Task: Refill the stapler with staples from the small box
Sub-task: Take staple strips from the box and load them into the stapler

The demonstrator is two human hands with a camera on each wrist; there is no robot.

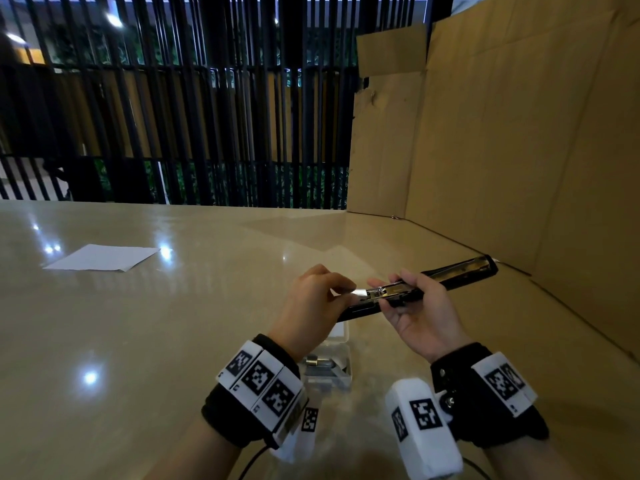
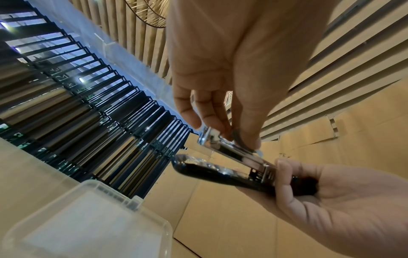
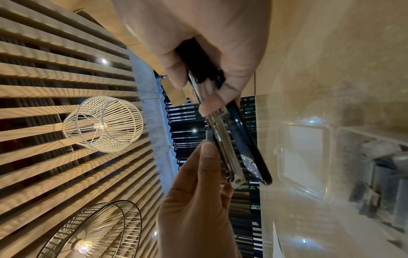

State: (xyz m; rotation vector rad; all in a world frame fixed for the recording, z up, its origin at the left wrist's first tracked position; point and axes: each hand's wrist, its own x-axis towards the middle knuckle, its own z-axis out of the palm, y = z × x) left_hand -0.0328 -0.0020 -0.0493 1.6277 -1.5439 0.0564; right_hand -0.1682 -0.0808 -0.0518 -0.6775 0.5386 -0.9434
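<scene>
A black stapler [image 1: 408, 295] is swung fully open, its cover [image 1: 460, 271] pointing back right and its base [image 1: 360, 311] front left. My right hand [image 1: 394, 289] grips it at the hinge, above the table. My left hand [image 1: 346, 289] pinches a short silver staple strip [image 1: 360, 292] against the metal magazine [image 2: 232, 151]. In the left wrist view the thumb and fingers [image 2: 249, 137] hold the strip on the channel's top. The right wrist view shows the strip [image 3: 209, 136] beside the rail. A small clear plastic box [image 1: 329, 368] with more staples lies open under my left wrist.
A white paper sheet [image 1: 104, 258] lies at the far left of the glossy beige table [image 1: 173, 341]. Tall cardboard panels [image 1: 502, 150] stand along the right and back right. Black railings rise behind the table's far edge.
</scene>
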